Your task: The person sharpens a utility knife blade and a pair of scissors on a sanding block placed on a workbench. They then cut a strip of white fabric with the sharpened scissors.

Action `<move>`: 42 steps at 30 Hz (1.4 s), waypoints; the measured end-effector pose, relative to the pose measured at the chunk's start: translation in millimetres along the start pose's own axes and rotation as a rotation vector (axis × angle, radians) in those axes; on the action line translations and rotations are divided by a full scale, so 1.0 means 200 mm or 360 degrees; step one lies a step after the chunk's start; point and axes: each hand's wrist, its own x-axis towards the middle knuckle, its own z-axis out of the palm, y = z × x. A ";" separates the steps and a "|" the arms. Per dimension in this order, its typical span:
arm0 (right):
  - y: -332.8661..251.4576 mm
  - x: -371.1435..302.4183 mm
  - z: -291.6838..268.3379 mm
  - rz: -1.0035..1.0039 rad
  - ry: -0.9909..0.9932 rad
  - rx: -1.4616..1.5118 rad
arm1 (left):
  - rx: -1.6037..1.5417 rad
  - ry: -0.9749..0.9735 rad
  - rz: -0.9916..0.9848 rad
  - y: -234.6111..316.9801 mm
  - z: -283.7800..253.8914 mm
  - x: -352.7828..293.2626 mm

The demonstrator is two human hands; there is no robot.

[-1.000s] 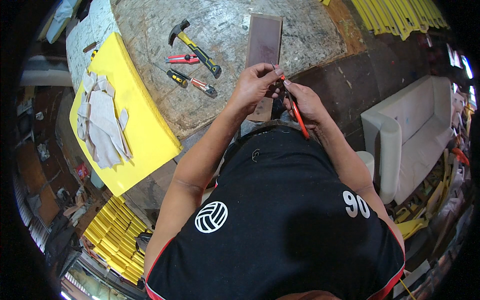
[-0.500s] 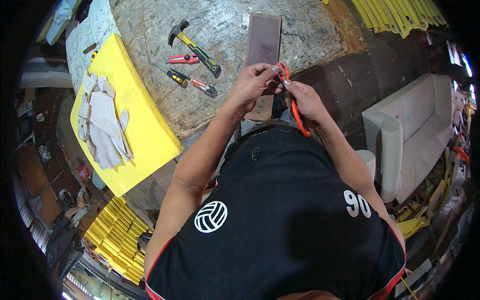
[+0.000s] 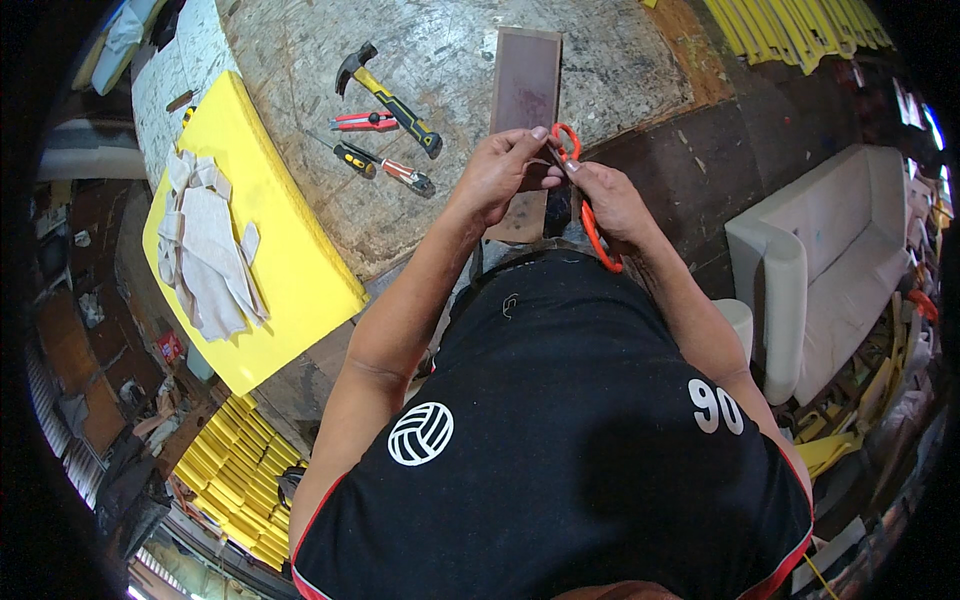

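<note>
A pair of orange-handled scissors (image 3: 597, 235) is spread between my hands, one handle loop pointing away from me and the other down by my waist. My right hand (image 3: 613, 200) is closed around the middle of it, thumb on top. The fingers of my left hand (image 3: 503, 172) pinch a thin dark part that looks like a blade; its tip is hidden by them. Beneath my hands on the worn table (image 3: 300, 60) lies a long brown rectangular block (image 3: 527, 75), like a sharpening stone.
To the left on the table lie a claw hammer (image 3: 395, 105), a red cutter (image 3: 362, 121), a screwdriver (image 3: 355, 158) and pliers (image 3: 405, 175). Grey gloves (image 3: 210, 250) rest on a yellow foam sheet (image 3: 270, 200). A pale sofa (image 3: 810, 260) stands at right.
My left thumb has drawn slightly left, away from the far orange loop, which shows more fully now. My right hand has hardly moved.
</note>
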 end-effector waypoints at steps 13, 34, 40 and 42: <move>-0.09 -0.04 0.04 0.0158 -0.0019 0.0282 | -0.0069 -0.0046 -0.0003 -0.02 -0.04 0.01; 0.47 0.32 -0.23 -0.0510 0.0586 -0.1484 | 0.2664 0.0469 0.1334 -0.51 -0.28 0.26; 0.55 0.32 -0.21 -0.0637 0.0646 -0.1368 | 0.2855 0.0333 0.1237 -0.56 -0.30 0.31; 0.58 0.33 -0.21 -0.0437 0.0597 -0.1409 | 0.2834 0.0352 0.1271 -0.53 -0.26 0.28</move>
